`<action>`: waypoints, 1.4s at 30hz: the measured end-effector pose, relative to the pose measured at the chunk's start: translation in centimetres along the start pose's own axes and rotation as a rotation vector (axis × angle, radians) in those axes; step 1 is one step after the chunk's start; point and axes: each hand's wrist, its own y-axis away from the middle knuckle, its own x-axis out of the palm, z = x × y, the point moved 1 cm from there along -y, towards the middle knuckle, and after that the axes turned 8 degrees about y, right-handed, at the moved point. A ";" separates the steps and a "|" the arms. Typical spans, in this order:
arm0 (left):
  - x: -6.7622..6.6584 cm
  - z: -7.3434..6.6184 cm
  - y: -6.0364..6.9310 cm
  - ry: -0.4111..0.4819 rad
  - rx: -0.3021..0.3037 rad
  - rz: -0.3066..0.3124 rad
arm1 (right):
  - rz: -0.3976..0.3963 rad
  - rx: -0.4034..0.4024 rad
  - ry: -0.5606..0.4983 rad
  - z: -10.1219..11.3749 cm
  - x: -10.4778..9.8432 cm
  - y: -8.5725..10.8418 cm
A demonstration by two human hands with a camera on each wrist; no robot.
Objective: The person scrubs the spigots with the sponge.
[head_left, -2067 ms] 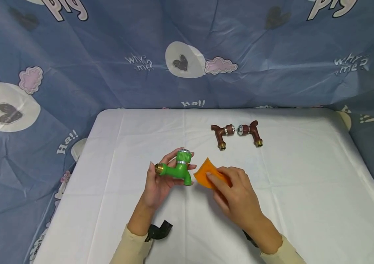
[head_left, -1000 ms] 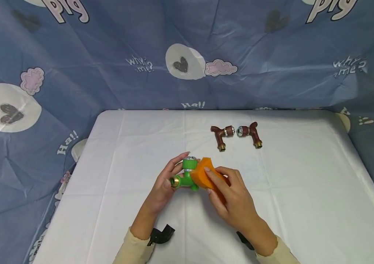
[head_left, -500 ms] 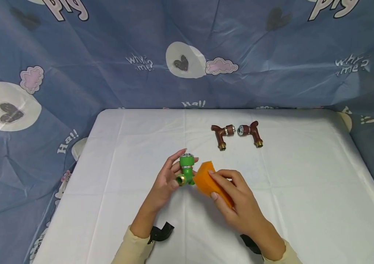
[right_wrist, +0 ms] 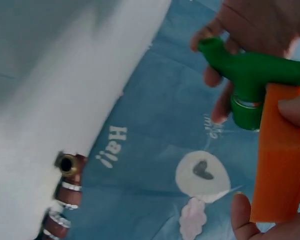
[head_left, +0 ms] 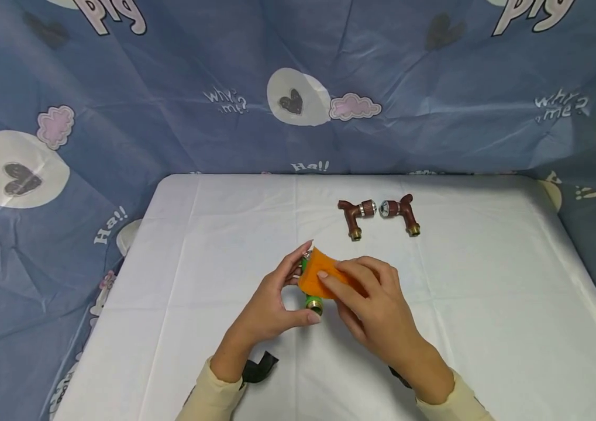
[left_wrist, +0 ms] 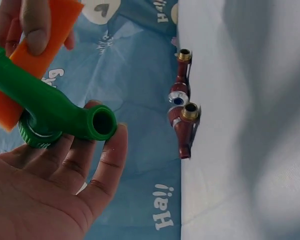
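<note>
My left hand [head_left: 272,307] holds a green plastic tap [left_wrist: 55,107] above the white table, thumb near its brass threaded inlet and fingers behind its knob. In the head view most of the tap lies behind an orange sponge cloth [head_left: 324,273]. My right hand [head_left: 382,310] pinches that cloth between thumb and fingers and lays it against the tap's body. From the right wrist the cloth [right_wrist: 282,155] appears folded over and touching the green tap [right_wrist: 255,70] beside its knob.
Two brown taps with brass inlets, a left one [head_left: 352,217] and a right one [head_left: 403,214], lie on the white tablecloth [head_left: 487,280] toward the back, knobs facing each other. A blue printed curtain [head_left: 171,88] hangs behind the table.
My left hand has turned the green tap so its brass inlet points toward me. The right hand has brought the orange cloth left, from just beside the tap onto it. The brown taps stay put.
</note>
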 end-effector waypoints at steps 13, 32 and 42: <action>-1.1 0.7 0.1 0.097 0.049 -0.040 | 0.031 0.033 0.001 -0.4 0.7 2.2; 0.6 1.1 0.2 -0.028 -0.055 -0.054 | -0.086 0.179 -0.125 -0.5 1.3 1.6; 0.6 1.5 0.3 0.073 0.027 -0.111 | -0.068 0.231 -0.143 0.5 3.4 3.1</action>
